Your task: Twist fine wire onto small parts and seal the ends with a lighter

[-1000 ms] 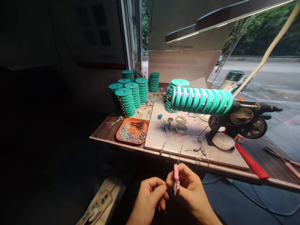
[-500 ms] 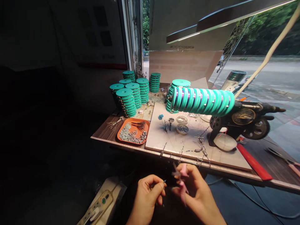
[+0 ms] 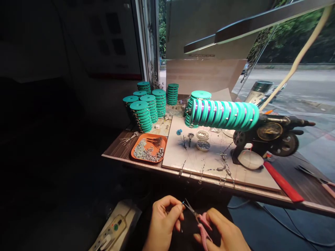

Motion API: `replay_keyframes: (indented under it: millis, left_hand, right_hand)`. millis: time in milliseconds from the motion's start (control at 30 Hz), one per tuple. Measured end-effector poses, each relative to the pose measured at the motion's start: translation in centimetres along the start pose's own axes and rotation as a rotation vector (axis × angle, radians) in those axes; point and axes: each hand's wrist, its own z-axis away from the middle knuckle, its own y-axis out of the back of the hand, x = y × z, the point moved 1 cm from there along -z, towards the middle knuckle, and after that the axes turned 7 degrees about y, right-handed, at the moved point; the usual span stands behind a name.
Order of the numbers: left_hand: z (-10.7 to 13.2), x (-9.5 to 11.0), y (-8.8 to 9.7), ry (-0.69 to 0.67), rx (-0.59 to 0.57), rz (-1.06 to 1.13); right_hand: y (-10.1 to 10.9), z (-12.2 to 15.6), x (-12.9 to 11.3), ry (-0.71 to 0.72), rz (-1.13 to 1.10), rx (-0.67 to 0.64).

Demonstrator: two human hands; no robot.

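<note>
Below the table's front edge, my left hand (image 3: 167, 218) is closed in a pinch on a tiny blue-tipped piece (image 3: 183, 202), mostly hidden by the fingers. My right hand (image 3: 222, 230) grips a pair of scissors (image 3: 202, 225) by their pink handles. Their metal blades are slightly parted, with the tips right beside the blue end at my left fingertips. Whether the blades touch it, I cannot tell. On the board above my hands lie several small weighted line rigs (image 3: 221, 169), some hanging over its edge.
An orange tray (image 3: 133, 155) of small metal parts sits left of the pale board (image 3: 172, 157). Green spools (image 3: 225, 115) line a dark winding machine (image 3: 272, 130); more spool stacks (image 3: 141, 116) stand behind. A red bar (image 3: 284, 182), other scissors (image 3: 314, 174) and a power strip (image 3: 112, 230) surround the work.
My right hand has turned and lowered, swinging the scissors so that their blades point at my left fingertips. My left hand keeps its pinch almost in place.
</note>
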Motion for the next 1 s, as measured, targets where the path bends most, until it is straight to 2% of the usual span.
replay_keyframes:
  millis: [167, 300, 567, 1000]
  left_hand:
    - [-0.18, -0.31, 0.03, 0.076, -0.014, 0.061]
    - [-0.18, -0.20, -0.06, 0.127, -0.031, 0.086]
    - [0.05, 0.16, -0.15, 0.147, -0.040, 0.078]
    - [-0.02, 0.19, -0.11, 0.135, -0.011, 0.057]
  right_hand:
    - [-0.13, 0.03, 0.86, 0.088, 0.025, -0.099]
    - [-0.18, 0.00, 0.91, -0.008, -0.051, -0.170]
    - [-0.05, -0.74, 0.17, -0.184, -0.376, -0.316]
    - [0.08, -0.69, 0.03, -0.215, -0.417, -0.347]
